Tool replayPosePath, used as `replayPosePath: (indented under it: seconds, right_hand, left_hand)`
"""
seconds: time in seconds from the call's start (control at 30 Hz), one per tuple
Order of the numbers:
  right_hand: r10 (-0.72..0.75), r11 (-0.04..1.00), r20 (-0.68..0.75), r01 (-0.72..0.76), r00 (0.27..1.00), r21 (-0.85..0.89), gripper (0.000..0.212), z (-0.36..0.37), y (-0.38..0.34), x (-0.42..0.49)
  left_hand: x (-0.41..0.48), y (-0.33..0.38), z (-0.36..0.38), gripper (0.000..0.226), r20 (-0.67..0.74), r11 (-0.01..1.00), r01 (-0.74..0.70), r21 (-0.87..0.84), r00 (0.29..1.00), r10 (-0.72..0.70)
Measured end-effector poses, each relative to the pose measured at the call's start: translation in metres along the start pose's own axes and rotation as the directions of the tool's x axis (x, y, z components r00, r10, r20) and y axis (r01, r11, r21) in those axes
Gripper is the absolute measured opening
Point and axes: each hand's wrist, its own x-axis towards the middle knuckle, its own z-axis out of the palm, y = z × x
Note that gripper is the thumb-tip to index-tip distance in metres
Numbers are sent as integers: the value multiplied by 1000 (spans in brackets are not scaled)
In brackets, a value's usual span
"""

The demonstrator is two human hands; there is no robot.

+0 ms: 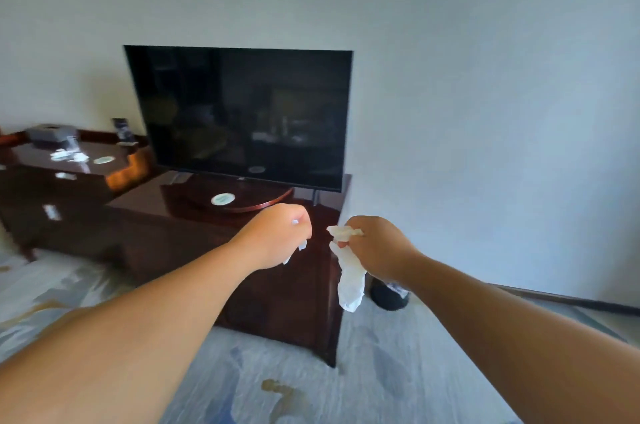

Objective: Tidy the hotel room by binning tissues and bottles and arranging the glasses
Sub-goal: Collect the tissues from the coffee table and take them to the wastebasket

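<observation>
Table point(149, 203) ahead, dark gloss, TV point(242, 115) on it.
Left grip point(277, 235) clenched round small scrap point(304, 246); right grip point(377, 247) grasping long tissue point(351, 281), hanging down near black bin point(388, 299).

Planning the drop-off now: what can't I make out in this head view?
- The dark bin: head view, mostly hidden behind the right forearm; its opening is unseen.
- The tissue in the left hand: head view, curled fingers cover all but small scraps.
- The clutter on the far desk: head view, small and blurred; glasses and bottles cannot be told apart.
</observation>
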Motion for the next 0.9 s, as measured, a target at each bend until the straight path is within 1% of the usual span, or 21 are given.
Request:
replayPosePath:
  seconds: [0.17,0.23,0.33,0.47,0.63,0.7,0.8,0.9]
  right_hand:
    - [131,990,-159,-136,978,-21,22,-48,38,47]
    - [178,983,-209,-182,962,-3,22,-62,55,64]
    - [247,967,-220,-253,944,1,22,-74,87,84]
    - [308,951,-230,-305,923,49,21,-92,139,114]
    - [283,955,-214,-296,935,-28,19,-127,219,169]
    - [255,961,-215,-272,943,-55,19,-148,250,197]
    - [235,968,-190,-248,953,-44,20,-180,295,240]
    - [208,975,-152,-217,966,-46,13,-199,334,279]
  left_hand:
    - [94,25,20,20,111,992,-121,-42,986,125]
    - [129,33,28,19,129,986,-161,-52,978,166]
    - [176,44,52,19,158,979,-199,-43,966,203]
    - [241,58,95,20,210,972,-227,-62,949,235]
    - [327,81,159,20,272,971,-229,-73,932,240]
    - [362,91,181,20,264,973,-211,-93,937,229]
    - [417,110,211,19,264,981,-168,-96,946,188]
    - [463,120,233,19,253,985,-133,-105,955,156]
